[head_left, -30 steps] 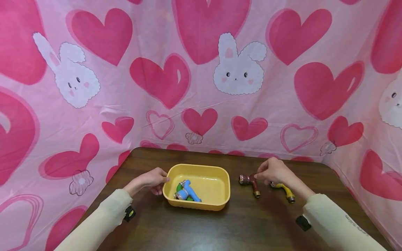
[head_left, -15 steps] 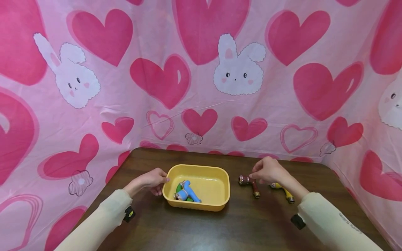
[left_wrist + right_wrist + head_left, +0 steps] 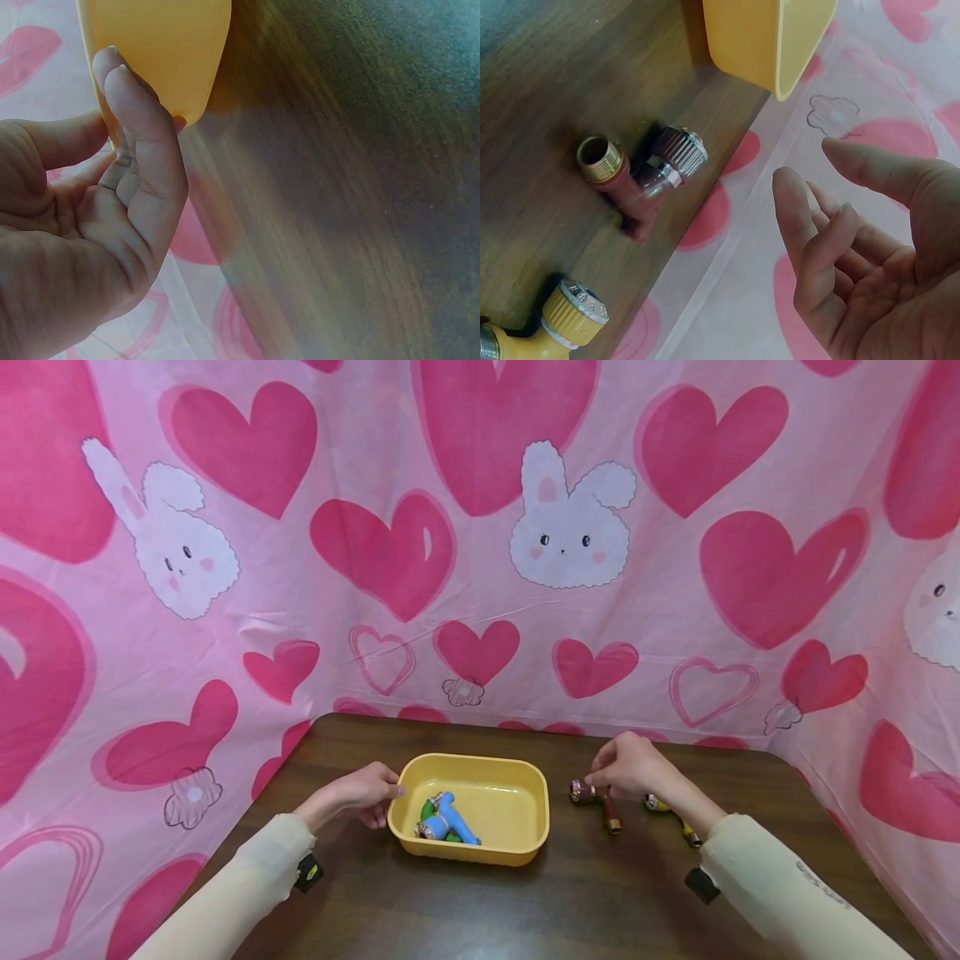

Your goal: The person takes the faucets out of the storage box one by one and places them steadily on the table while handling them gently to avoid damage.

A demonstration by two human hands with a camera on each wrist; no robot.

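A yellow plastic basin (image 3: 517, 852) stands on the table; my left hand (image 3: 367, 789) pinches its left rim between thumb and fingers. Inside lie a blue tap (image 3: 455, 818) and, partly under it, a green tap (image 3: 428, 811). My right hand (image 3: 630, 768) hovers above a brown tap (image 3: 612, 817), hiding part of it in the head view. In the right wrist view, thumb and fingers are apart, with nothing between them, and the brown tap (image 3: 641, 195) shows its brass threaded end and ribbed knob. A yellow tap (image 3: 655, 802) lies beside it, partly behind the right wrist.
The dark wooden table (image 3: 480, 910) has rounded far corners. A pink cloth (image 3: 480, 593) with hearts and rabbits hangs behind it and along both sides. Table surface separates the basin from the brown tap.
My right hand has shifted left over the brown tap, covering more of its middle, while its forearm now hides more of the yellow tap. The left hand and basin stay put.
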